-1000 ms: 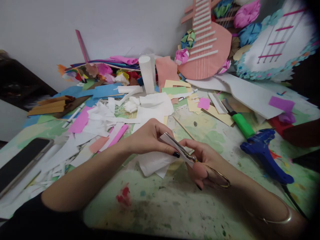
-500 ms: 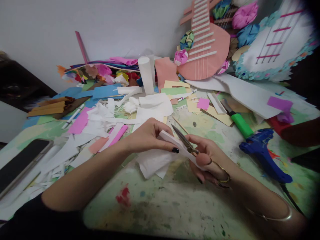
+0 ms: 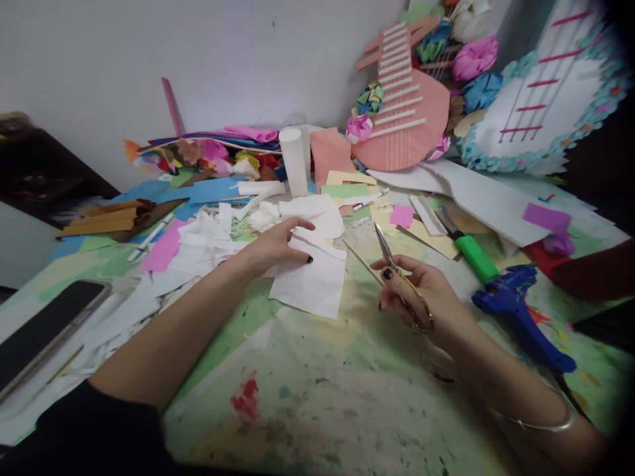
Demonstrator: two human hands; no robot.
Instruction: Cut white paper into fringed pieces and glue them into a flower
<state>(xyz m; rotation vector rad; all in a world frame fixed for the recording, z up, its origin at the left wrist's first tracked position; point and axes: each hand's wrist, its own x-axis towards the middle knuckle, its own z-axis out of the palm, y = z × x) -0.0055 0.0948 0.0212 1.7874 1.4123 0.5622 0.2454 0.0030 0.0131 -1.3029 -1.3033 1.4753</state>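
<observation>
My left hand [image 3: 270, 250] hovers over the white paper pieces in the middle, thumb and fingers spread apart. Under and beside it lies a flat white sheet [image 3: 312, 284], with crumpled white paper [image 3: 317, 211] just behind. My right hand [image 3: 421, 297] grips a pair of scissors [image 3: 384, 244] by the gold-coloured handles, blades pointing up and away and looking closed. A thin wooden stick [image 3: 361, 259] reaches from near the scissors toward the sheet; its near end is hidden by my right fingers.
A blue glue gun [image 3: 526, 317] and a green-handled knife [image 3: 476, 258] lie to the right. At left are a phone [image 3: 49, 330] and white scraps [image 3: 203, 238]. A white roll [image 3: 294, 162] stands behind, near a pink paper guitar shape [image 3: 414, 125].
My left hand has let go of the folded white paper and moved left, its fingers opening. The scissors have come away from the paper and turned more upright in my right hand.
</observation>
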